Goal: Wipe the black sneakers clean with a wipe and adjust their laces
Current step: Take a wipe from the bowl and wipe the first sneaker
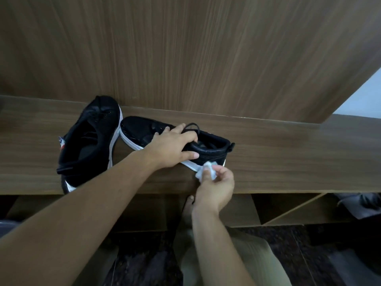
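Pressing a crumpled white wipe against the white sole edge near the heel, the right hand works nearest the camera, its fingers bunched tight around the wad so only a little of it shows past the fingertips. Just beyond, the left hand steadies the right-hand sneaker: the thumb lies along the near side of the collar while the other fingers spread over the top and curl into the opening, beside a loose loop of black lace. This sneaker lies across the wooden shelf, toe pointing left and heel to the right.

To do this step well, I judge that the left hand should hold the shoe firm while the wipe runs in short strokes along the sole band, the wad being turned to a fresh face as it soils. Care is needed near the shelf's front edge, where a hard push could slide the shoe.

Farther left, the second sneaker rests with its toe towards the wooden back panel and its heel overhanging the front edge, its toe touching or nearly touching the first shoe's toe.
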The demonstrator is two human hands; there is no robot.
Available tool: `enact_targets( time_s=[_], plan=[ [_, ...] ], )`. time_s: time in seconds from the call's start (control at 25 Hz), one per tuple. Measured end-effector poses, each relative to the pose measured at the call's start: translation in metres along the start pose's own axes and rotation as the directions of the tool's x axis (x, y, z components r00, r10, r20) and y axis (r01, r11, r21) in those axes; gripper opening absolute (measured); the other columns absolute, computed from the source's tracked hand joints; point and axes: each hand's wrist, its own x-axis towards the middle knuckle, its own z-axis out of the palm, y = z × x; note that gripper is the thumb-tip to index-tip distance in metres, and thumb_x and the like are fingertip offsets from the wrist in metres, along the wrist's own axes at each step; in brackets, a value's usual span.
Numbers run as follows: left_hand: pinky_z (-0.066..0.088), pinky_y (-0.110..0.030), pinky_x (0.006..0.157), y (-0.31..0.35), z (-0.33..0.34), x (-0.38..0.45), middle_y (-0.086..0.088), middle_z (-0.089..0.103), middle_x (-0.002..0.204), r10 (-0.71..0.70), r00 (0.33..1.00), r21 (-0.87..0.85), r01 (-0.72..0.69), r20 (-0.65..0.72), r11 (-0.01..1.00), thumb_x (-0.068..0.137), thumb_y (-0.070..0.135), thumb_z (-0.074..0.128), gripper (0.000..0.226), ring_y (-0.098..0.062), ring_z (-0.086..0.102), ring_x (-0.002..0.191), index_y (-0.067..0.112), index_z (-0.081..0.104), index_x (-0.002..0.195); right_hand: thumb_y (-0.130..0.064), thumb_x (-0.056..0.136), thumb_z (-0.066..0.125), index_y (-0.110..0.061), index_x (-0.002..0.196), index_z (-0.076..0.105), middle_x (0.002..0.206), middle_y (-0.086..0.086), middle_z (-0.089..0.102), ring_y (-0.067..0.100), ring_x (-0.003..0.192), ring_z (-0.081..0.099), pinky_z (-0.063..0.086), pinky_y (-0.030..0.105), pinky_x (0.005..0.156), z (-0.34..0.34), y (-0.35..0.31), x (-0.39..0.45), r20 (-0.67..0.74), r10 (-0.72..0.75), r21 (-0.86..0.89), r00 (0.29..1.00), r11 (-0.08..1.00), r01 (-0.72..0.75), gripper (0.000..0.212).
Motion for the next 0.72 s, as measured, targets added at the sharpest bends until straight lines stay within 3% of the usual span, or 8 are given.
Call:
enact_targets(
  time_s=[0.12,0.32,0.48,0.6,0.72],
  plan=[
    [0.009,-0.060,0.112,0.000,0.005,-0.006,-0.007,0.007,0.158,-0.003,0.999,-0.032,0.002,-0.032,0.999,0.092,0.044,0.048,0.037,-0.043,0.005,0.142,0.031,0.041,0.125,-0.008,0.082,0.071,-0.026,0.081,0.060,0.096,-0.009,0.055,0.003,0.084,0.057,0.046,0.015,0.072,0.006,0.004,-0.013,0.110,-0.143,-0.122,0.984,0.980,0.156,0.021],
    [0.007,-0.059,0.113,-0.001,0.006,-0.007,-0.004,0.006,0.158,0.005,0.999,-0.066,-0.007,-0.036,0.998,0.094,0.039,0.047,0.038,-0.041,0.004,0.143,0.027,0.037,0.128,-0.009,0.080,0.073,-0.030,0.073,0.057,0.096,0.000,0.065,0.011,0.085,0.062,0.037,0.009,0.059,-0.006,-0.005,0.006,-0.035,-0.028,-0.105,0.999,0.994,0.024,0.028],
    [0.005,-0.055,0.115,-0.003,0.006,-0.010,-0.002,0.009,0.158,0.016,1.000,-0.097,-0.018,-0.024,0.995,0.094,0.037,0.048,0.035,-0.038,0.003,0.143,0.027,0.037,0.125,-0.006,0.083,0.068,-0.028,0.079,0.060,0.097,-0.003,0.067,0.011,0.090,0.063,0.046,0.016,0.069,-0.016,-0.024,0.031,-0.179,0.018,0.067,0.984,0.998,-0.006,0.024],
    [0.005,-0.055,0.115,-0.006,0.006,-0.011,-0.001,0.019,0.156,0.036,0.999,-0.118,-0.037,-0.010,0.992,0.094,0.037,0.048,0.033,-0.036,0.005,0.144,0.028,0.037,0.123,-0.007,0.089,0.062,-0.026,0.104,0.064,0.107,-0.009,0.061,0.005,0.098,0.056,0.044,0.020,0.082,-0.016,-0.028,0.033,-0.059,-0.022,-0.003,0.998,1.000,0.021,0.024],
    [0.005,-0.055,0.115,-0.006,0.007,-0.011,0.000,0.024,0.154,0.036,0.999,-0.117,-0.037,-0.013,0.992,0.093,0.037,0.048,0.031,-0.036,0.006,0.144,0.028,0.037,0.121,-0.011,0.087,0.065,-0.025,0.109,0.063,0.110,-0.005,0.061,0.009,0.098,0.059,0.048,0.023,0.083,-0.016,-0.012,0.011,-0.017,-0.051,-0.096,0.999,0.994,0.049,0.027]
  ],
)
